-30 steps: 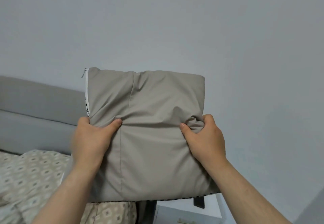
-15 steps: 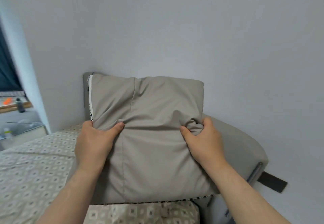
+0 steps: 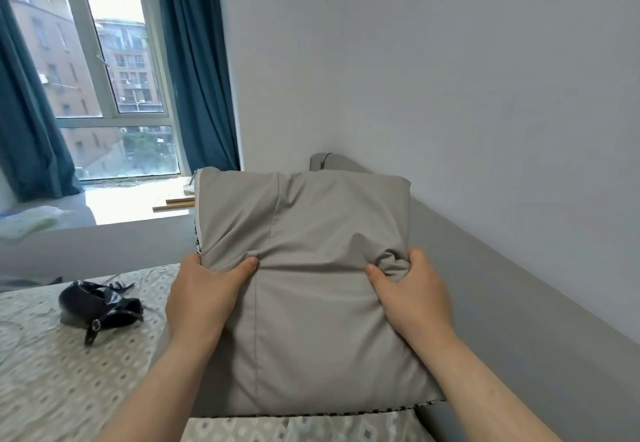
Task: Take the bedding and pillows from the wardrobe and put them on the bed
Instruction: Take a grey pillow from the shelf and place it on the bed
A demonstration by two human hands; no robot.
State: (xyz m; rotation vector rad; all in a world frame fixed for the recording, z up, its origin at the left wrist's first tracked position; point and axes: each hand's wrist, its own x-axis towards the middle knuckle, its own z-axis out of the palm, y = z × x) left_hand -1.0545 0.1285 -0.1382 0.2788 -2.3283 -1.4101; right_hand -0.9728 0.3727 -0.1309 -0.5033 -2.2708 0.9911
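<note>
I hold a square beige-grey pillow (image 3: 311, 268) upright in front of me, above the head end of the bed. My left hand (image 3: 204, 299) grips its left side, thumb pressed into the fabric. My right hand (image 3: 412, 296) pinches a bunched fold on its right side. A zip and a black-and-white patterned backing show along the pillow's left and bottom edges. The bed (image 3: 52, 389), under a cream sheet with a small diamond pattern, stretches below and to the left. The wardrobe is out of sight.
A grey padded headboard (image 3: 519, 303) runs along the white wall on the right. A dark bag with straps (image 3: 98, 306) lies on the bed at left. Beyond it are a window sill (image 3: 131, 202) with wooden sticks, a window and blue curtains (image 3: 197, 71).
My view has swung left: the window, curtains and the dark bag have come into sight. The pillow stays gripped in both hands the same way.
</note>
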